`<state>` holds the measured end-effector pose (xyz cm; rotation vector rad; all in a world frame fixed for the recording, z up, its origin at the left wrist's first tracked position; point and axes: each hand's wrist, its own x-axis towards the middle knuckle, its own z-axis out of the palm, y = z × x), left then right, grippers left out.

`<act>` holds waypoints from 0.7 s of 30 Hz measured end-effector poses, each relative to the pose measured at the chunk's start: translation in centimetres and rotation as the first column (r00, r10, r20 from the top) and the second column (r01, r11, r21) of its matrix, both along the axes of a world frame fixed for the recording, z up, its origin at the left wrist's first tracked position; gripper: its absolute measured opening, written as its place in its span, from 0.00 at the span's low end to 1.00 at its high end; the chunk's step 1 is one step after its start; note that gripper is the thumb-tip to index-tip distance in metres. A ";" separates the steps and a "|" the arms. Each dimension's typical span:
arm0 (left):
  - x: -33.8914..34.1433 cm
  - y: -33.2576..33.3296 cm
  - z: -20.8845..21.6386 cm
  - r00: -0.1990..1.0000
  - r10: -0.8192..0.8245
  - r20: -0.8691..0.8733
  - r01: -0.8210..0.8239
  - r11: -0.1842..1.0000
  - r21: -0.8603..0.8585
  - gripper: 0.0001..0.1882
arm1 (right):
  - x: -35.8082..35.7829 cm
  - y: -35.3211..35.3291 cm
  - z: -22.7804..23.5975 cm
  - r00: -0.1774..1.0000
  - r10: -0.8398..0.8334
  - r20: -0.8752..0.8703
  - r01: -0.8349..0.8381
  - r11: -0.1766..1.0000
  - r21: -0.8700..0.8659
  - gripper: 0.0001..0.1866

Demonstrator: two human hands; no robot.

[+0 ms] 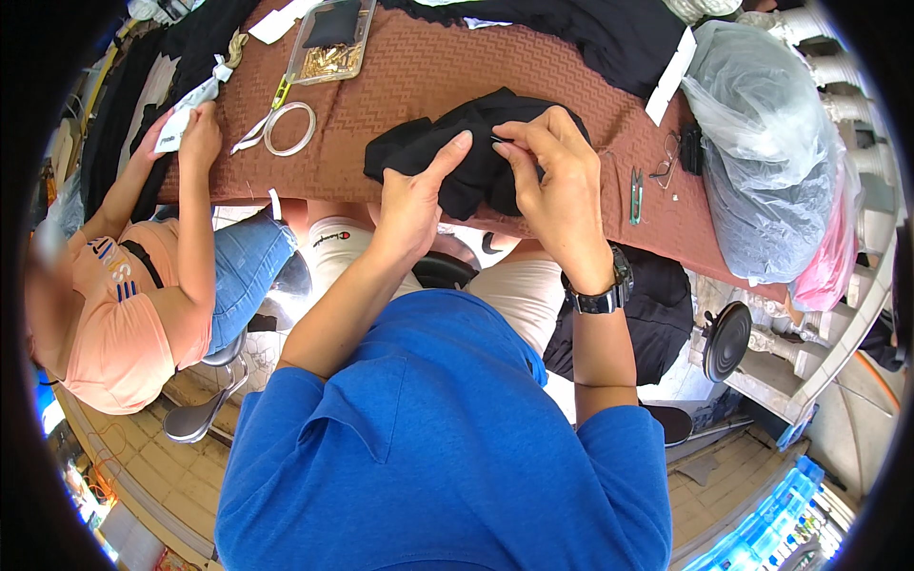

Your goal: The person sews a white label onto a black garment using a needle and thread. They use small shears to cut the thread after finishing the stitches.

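Note:
A bunched black cloth lies at the near edge of the brown-covered table, directly before me. My left hand grips its left part, thumb extended on top and the other fingers hidden behind my hand and the folds. Just above the cloth's right part, my right hand has thumb and index fingertips pinched together. Whatever is between those fingertips is too small to make out. Some of the black cloth shows behind the right hand.
Green-handled thread snips lie to the right, near a large grey plastic bag. A clear box of small gold-coloured pieces, a yellow cutter and a clear ring sit left. A co-worker holds a white paper at far left.

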<state>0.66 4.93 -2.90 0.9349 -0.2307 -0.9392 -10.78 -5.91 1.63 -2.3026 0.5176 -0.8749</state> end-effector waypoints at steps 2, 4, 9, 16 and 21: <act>0.1 -0.2 -0.3 0.999 0.001 0.032 -0.002 0.999 0.036 0.12 | -0.1 0.0 0.0 1.000 -0.010 0.001 0.010 1.000 0.008 0.07; 0.2 -0.3 -0.6 0.999 0.008 0.051 -0.011 0.998 0.062 0.12 | 0.1 0.1 -0.1 1.000 -0.002 0.022 0.003 1.000 -0.006 0.07; 0.2 -0.4 -1.1 0.999 0.014 0.049 -0.020 0.994 0.105 0.12 | 0.8 0.5 -0.9 0.999 -0.015 0.052 0.018 0.998 -0.056 0.06; -0.1 -0.2 0.0 0.998 0.030 -0.049 -0.027 0.998 0.055 0.14 | 1.0 1.1 -1.0 0.998 -0.026 0.057 0.029 0.999 -0.045 0.07; 0.0 -0.1 -0.2 0.998 0.004 -0.069 -0.004 1.000 0.002 0.14 | 1.1 1.2 -1.0 0.995 -0.035 0.097 0.042 0.997 -0.070 0.08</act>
